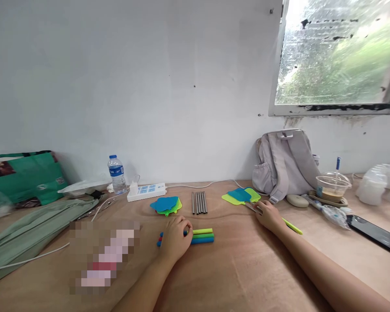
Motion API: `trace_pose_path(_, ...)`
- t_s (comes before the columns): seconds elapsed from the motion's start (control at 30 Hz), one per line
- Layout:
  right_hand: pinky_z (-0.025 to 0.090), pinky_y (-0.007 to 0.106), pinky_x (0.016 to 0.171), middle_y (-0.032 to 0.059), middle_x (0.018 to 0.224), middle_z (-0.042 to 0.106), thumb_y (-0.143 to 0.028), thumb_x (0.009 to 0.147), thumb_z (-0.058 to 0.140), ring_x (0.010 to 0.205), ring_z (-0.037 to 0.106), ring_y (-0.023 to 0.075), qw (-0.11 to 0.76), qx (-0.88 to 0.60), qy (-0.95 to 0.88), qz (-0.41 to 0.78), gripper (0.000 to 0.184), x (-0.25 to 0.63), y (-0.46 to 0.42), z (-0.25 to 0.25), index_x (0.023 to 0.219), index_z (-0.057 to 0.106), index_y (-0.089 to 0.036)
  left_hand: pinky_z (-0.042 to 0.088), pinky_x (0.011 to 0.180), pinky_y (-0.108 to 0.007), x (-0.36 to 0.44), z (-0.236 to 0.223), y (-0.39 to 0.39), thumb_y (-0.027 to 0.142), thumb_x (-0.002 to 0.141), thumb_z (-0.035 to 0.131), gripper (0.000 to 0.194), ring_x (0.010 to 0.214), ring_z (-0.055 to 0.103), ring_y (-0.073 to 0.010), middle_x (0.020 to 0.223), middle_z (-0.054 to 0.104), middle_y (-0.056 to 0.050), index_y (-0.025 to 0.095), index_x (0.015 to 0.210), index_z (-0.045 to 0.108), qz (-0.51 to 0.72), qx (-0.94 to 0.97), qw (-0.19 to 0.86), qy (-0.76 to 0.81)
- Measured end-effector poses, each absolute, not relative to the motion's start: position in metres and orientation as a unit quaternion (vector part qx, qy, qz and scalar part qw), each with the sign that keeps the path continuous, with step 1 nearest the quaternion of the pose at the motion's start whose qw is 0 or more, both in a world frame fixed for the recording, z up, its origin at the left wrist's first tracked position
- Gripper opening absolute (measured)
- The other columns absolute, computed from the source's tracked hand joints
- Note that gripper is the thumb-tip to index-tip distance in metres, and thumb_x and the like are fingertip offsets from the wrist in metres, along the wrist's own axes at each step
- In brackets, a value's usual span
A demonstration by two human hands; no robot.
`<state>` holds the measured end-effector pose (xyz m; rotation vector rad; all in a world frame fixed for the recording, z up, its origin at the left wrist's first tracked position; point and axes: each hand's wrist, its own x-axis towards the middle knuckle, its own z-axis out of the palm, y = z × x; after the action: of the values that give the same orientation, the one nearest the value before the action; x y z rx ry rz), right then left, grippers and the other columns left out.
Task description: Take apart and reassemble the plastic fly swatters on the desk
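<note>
My left hand (177, 236) lies with curled fingers over a row of coloured handle tubes. A yellow-green tube (203, 231), a green tube (204, 236) and a blue tube (205, 239) stick out on its right; blue and red ends show on its left. Farther right, my right hand (268, 215) is closed round a fly swatter with a thin metal rod (252, 207) and a yellow-green handle (292, 226). Its rod points at overlapping blue and yellow-green swatter heads (240, 196). More swatter heads (165, 204) lie beyond my left hand. Several metal rods (199, 203) lie side by side between the two piles.
A white power strip (147, 191) and a water bottle (116, 174) stand near the wall. On the right are a grey backpack (284, 164), a drink cup (333, 187) and a black phone (377, 234). Green cloth (35, 229) and a pixelated patch lie left.
</note>
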<state>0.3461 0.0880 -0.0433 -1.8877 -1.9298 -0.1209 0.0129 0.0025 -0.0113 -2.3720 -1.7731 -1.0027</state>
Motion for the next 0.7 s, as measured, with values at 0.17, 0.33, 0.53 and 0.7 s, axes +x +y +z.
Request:
trace_pose_path(0.17,0.033,0.029,0.074,0.0086,0.095,0.059,-0.019,0.078,0.043,0.091,0.053,0.0217,0.167,-0.682,-0.709,-0.067,0.023,0.3477,0.0888,-0.0430,0.097,0.057,-0.019,0.038,0.073,-0.032,0.0100,-0.0117,0.0046,0.017,0.074,0.043,0.015,0.081,0.051,-0.0192,0.078,0.056,-0.003,0.020,0.066,0.056,-0.324,-0.755,0.013,-0.570)
trace_pose_path(0.33,0.035,0.030,0.072,0.0121,0.092,0.061,-0.029,0.083,0.040,0.087,0.056,0.0234,0.123,-0.684,-0.713,-0.093,0.022,0.3450,0.0906,-0.0416,0.088,0.057,-0.015,0.039,0.073,-0.032,0.0095,-0.0118,0.0054,0.017,0.073,0.045,0.014,0.080,0.051,-0.0193,0.077,0.056,-0.003,0.019,0.065,0.057,-0.327,-0.752,0.016,-0.572)
trace_pose_path(0.53,0.035,0.035,0.072,0.0158,0.093,0.059,-0.027,0.086,0.038,0.088,0.056,0.0271,0.108,-0.695,-0.700,-0.122,0.022,0.3404,0.0933,-0.0454,0.087,0.054,-0.013,0.039,0.072,-0.032,0.0101,-0.0121,0.0058,0.016,0.073,0.045,0.014,0.081,0.051,-0.0192,0.078,0.056,-0.003,0.020,0.066,0.057,-0.331,-0.755,0.009,-0.566)
trace_pose_path(0.7,0.037,0.033,0.067,0.0162,0.092,0.056,-0.025,0.087,0.036,0.083,0.057,0.0259,0.126,-0.694,-0.696,-0.137,0.022,0.3420,0.0967,-0.0513,0.088,0.053,-0.010,0.039,0.072,-0.032,0.0097,-0.0132,0.0070,0.017,0.072,0.045,0.014,0.080,0.051,-0.0189,0.077,0.056,-0.003,0.019,0.065,0.056,-0.333,-0.754,0.007,-0.567)
